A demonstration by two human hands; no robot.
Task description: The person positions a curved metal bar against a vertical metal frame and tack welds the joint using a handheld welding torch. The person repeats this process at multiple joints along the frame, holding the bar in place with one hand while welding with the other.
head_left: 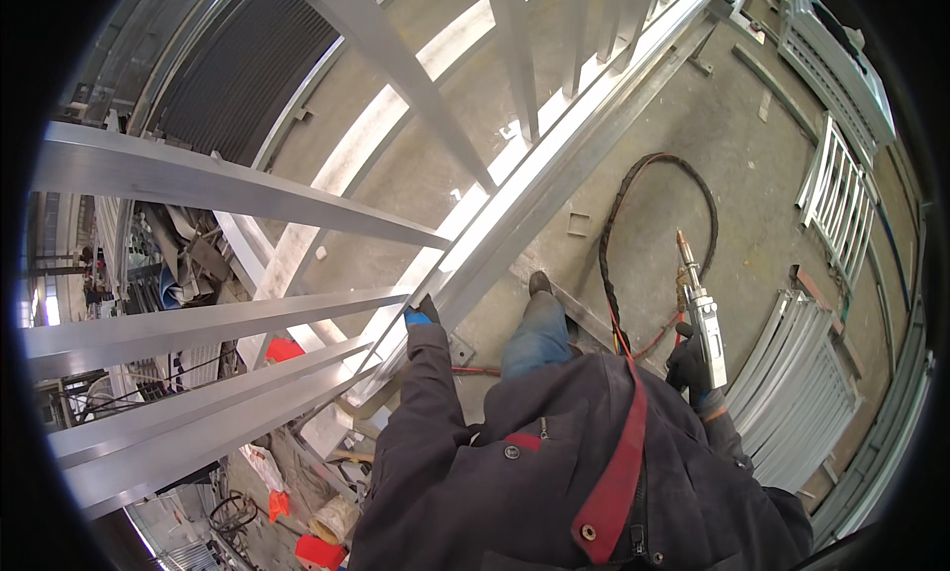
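My right hand [688,363], in a dark glove, is closed around the grip of a welding gun [706,329]. Silver-bodied, the gun ends in a copper-coloured nozzle pointing away from me. To my left stands a large silver metal railing [396,321] with a long rail and several broad bars. My left hand [423,314], in a blue and dark glove, is against that rail, near the foot of a bar. How its fingers lie is too small to make out.
A dark cable [606,239] loops over the concrete floor ahead. Stacked slatted panels [797,368] lie at the right, with a white barred frame [839,200] farther off. Metal scraps [193,244] pile up at the left. A red strap [618,452] crosses my jacket.
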